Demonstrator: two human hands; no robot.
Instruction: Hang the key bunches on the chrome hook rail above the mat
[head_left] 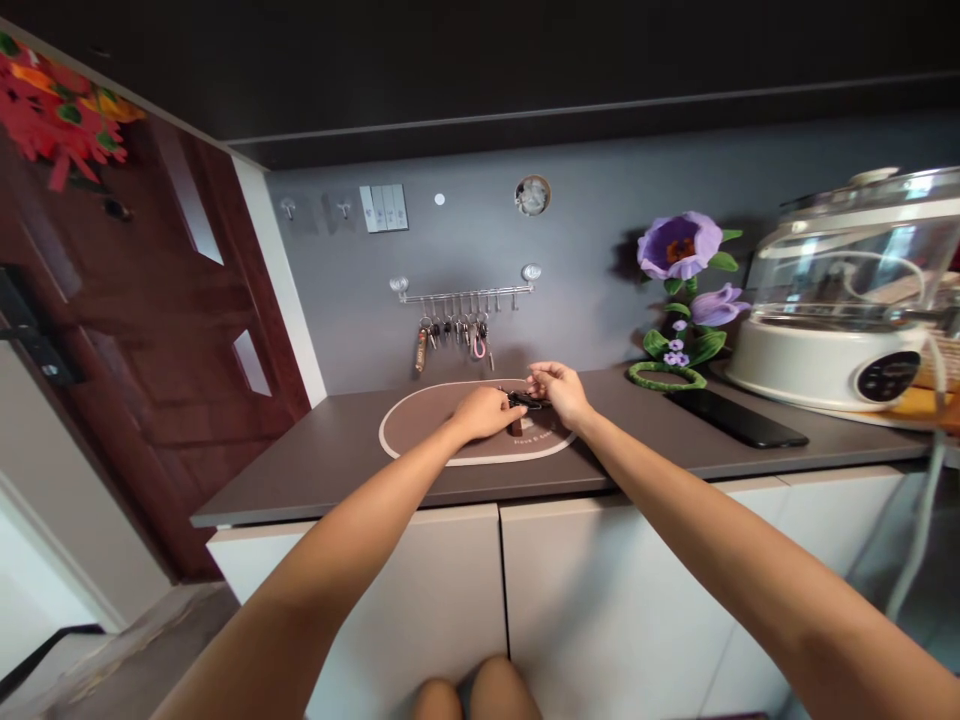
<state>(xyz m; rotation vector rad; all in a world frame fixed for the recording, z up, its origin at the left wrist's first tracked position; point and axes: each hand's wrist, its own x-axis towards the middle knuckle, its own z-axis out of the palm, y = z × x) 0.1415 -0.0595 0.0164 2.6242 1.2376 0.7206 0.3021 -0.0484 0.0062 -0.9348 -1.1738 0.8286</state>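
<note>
A small dark bunch of keys (528, 400) lies between my hands, low over the oval brown mat (420, 410) with a pale rim. My left hand (484, 413) is closed at the bunch's left side, its fingers partly hidden behind the back of the hand. A brown tag-like piece (517, 426) hangs or lies just below those fingers. On the right of the bunch, my right hand (561, 392) has its thumb and fingertips pinched together. What sits in that pinch is too small to make out.
Behind the mat, several keys (450, 332) hang from a hook rail (465, 294) on the grey wall. To the right stand purple fabric flowers (681, 246), a black phone (739, 417) and a white appliance with a clear body (821, 360). A dark cabinet (480, 70) overhangs the counter (315, 450).
</note>
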